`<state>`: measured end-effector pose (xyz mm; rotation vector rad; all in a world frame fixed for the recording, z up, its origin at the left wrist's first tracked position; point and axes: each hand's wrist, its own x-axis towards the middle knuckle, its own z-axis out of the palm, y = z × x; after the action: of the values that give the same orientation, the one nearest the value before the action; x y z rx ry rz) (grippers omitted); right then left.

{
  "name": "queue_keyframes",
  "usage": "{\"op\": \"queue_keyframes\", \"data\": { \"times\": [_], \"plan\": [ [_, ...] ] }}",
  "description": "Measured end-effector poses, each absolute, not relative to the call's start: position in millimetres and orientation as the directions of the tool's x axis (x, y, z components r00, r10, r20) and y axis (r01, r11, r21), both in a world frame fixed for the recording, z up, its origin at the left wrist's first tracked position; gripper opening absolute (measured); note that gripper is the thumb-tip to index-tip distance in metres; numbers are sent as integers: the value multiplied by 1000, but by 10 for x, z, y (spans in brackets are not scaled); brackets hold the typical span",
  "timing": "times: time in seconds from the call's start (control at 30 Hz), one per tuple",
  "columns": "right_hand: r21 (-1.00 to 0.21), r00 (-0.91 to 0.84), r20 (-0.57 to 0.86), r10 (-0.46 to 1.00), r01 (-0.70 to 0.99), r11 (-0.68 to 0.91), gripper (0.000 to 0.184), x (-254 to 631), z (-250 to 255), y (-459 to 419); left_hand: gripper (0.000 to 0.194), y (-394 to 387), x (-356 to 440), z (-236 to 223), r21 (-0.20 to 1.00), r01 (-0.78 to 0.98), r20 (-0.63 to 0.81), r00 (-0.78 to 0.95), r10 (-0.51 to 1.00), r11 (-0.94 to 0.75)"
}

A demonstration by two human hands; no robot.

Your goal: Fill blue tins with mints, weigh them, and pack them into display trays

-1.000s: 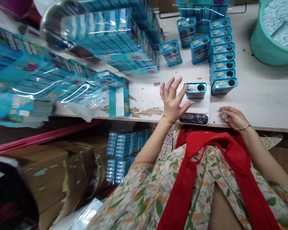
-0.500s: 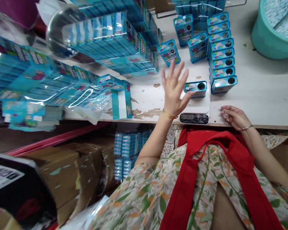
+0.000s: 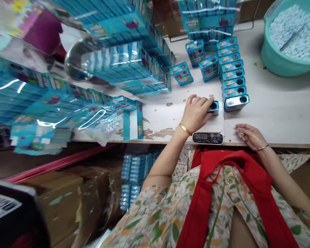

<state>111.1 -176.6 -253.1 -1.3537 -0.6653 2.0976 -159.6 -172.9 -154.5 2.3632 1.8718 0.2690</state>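
Note:
A small blue candy tin (image 3: 215, 107) stands on the white kitchen scale (image 3: 218, 124). My left hand (image 3: 197, 113) is closed around this tin, covering most of it; the round hole in its top shows past my fingertips. To the right of the scale, my right hand (image 3: 251, 136) rests near the table edge with its fingers curled together on small pale candies (image 3: 242, 133). Just behind the scale's right side runs a row of several matching tins (image 3: 233, 74) with dark round openings. Three more tins stand apart, among them the leftmost tin (image 3: 181, 74).
A turquoise tub (image 3: 276, 62) of pale blue candies, with a scoop-like tool in it, stands at the back right. Plastic-wrapped blue boxes (image 3: 134, 69) are stacked to the left. An opened blue display box (image 3: 130, 122) lies near the front edge. Cardboard cartons (image 3: 59, 199) sit below.
My left hand, spread open above the scale before, has come down and closed on the tin there. My right hand has stayed beside the scale. The whole view has shifted slightly.

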Motion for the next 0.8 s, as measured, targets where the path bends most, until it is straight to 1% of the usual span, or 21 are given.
{"op": "queue_keyframes", "data": {
  "times": [0.07,0.1,0.17,0.23,0.37,0.4,0.47,0.53,0.57,0.6,0.63,0.67,0.73,0.77,0.8],
  "plan": [
    [-667,-346,-644,683,-183,-722,48,1124,-2552,-1769,48,-1501,-1725,-1528,177,959,55,214,975,-221],
    [-672,-351,-637,687,-183,-717,48,1130,-2561,-1769,46,-1360,-1788,-1538,163,964,80,200,977,-210],
    [-685,-363,-620,695,-182,-706,47,1138,-2573,-1771,44,-1049,-1884,-1596,140,970,152,176,973,-198],
    [-690,-368,-612,700,-186,-700,47,1142,-2574,-1776,43,-751,-1920,-1693,124,972,180,177,968,-201],
    [-678,-356,-622,698,-201,-707,49,1141,-2562,-1793,47,-350,-1898,-1874,100,976,117,181,977,-193],
    [-677,-352,-624,698,-203,-708,49,1141,-2561,-1796,50,-275,-1917,-1898,111,974,125,181,975,-195],
    [-674,-352,-629,694,-200,-712,48,1142,-2566,-1802,52,-102,-2028,-1916,160,971,205,143,968,-177],
    [-675,-354,-628,693,-195,-711,47,1142,-2580,-1805,52,132,-2229,-1909,224,968,310,41,950,-115],
    [-676,-354,-628,693,-193,-711,47,1141,-2588,-1807,54,267,-2343,-1901,247,966,339,-16,941,-73],
    [-676,-354,-627,694,-194,-710,47,1140,-2597,-1808,57,405,-2454,-1890,255,967,334,-62,941,-27],
    [-677,-354,-625,696,-197,-709,47,1139,-2604,-1810,59,537,-2550,-1876,243,970,290,-91,953,19],
    [-678,-354,-623,698,-202,-707,47,1140,-2610,-1812,60,654,-2625,-1859,212,975,208,-105,972,60],
    [-673,-360,-621,696,-211,-709,47,1150,-2614,-1816,52,820,-2712,-1807,126,987,21,-104,994,100],
    [-671,-366,-616,697,-219,-709,46,1161,-2612,-1817,46,863,-2731,-1767,92,991,-37,-91,995,94],
    [-667,-376,-612,696,-227,-710,46,1177,-2607,-1817,41,878,-2743,-1716,73,994,-53,-76,996,80]
  ]
}}
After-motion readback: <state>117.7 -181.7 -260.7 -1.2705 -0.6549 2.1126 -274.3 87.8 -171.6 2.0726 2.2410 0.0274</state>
